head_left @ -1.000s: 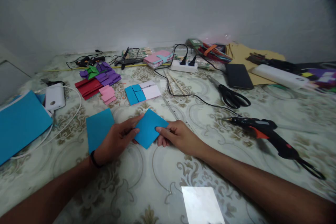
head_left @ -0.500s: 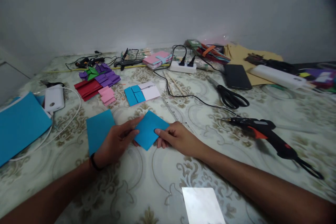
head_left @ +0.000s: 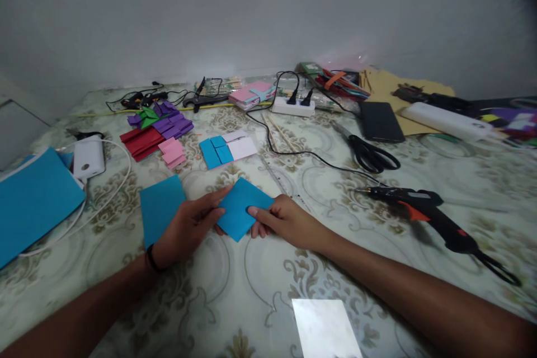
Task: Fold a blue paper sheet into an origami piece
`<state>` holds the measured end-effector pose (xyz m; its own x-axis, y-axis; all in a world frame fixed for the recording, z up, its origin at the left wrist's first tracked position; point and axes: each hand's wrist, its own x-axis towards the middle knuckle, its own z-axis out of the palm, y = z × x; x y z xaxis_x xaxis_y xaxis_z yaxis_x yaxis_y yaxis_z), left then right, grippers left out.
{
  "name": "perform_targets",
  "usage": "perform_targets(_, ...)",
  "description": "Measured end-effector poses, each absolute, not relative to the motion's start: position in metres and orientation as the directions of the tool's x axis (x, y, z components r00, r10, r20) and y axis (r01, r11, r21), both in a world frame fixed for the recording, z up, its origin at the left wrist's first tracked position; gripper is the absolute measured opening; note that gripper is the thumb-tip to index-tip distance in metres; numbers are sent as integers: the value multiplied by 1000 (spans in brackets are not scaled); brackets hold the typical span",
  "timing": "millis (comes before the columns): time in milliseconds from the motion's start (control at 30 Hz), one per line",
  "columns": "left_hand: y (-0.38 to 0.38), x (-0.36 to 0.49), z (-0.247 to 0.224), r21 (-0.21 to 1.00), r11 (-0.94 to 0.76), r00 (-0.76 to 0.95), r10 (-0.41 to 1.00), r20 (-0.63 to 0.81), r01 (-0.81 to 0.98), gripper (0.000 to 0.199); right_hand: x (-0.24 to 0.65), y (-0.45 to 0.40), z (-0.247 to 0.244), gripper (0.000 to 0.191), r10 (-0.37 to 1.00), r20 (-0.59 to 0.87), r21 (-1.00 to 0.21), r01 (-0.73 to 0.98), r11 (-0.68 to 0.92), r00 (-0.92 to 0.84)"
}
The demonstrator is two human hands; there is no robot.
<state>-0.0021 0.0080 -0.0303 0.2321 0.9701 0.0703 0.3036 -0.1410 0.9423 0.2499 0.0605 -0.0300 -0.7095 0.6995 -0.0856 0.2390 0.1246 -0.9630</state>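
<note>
A small blue paper square [head_left: 242, 208] is held between both hands above the patterned tablecloth, turned so one corner points away from me. My left hand [head_left: 195, 224] pinches its left corner between thumb and fingers. At the right corner, my right hand [head_left: 283, 218] grips it with the thumb on top and fingers curled underneath. Another blue paper sheet [head_left: 161, 204] lies on the cloth, partly under my left hand and wrist. Beyond the hands sits a pink and white card with folded blue pieces [head_left: 218, 151]. A white paper rectangle [head_left: 326, 327] lies close to me.
A black glue gun [head_left: 419, 204], black-handled scissors [head_left: 371, 154] and a phone [head_left: 381, 121] lie on the right. Red [head_left: 142, 142], purple and pink folded papers are at the back left. A power strip [head_left: 293, 106] trails a black cable. Large blue sheets [head_left: 37, 201] lie left.
Both hands hold the blue square in nearly the same pose. The whole view has shifted very slightly to the right.
</note>
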Motion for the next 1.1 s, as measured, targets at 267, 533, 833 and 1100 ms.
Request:
perform_targets(267,9,-3,-33,944,-173,243,964,104,281,53,250,59,-28,81,700,-84,-946,278,168,-709)
perform_targets(533,8,-2,-30,948,-197,243,960,136,249,48,249,59,-31,65,692,-65,-951,254,174,-719)
perform_targets(833,6,0,-29,933,-235,241,956,170,273,47,250,58,-32,69,680,-56,-940,269,211,-731)
perform_targets(1100,5,0,-30,929,-240,253,952,169,281,46,251,57,-31,71,684,-91,-929,309,204,-724)
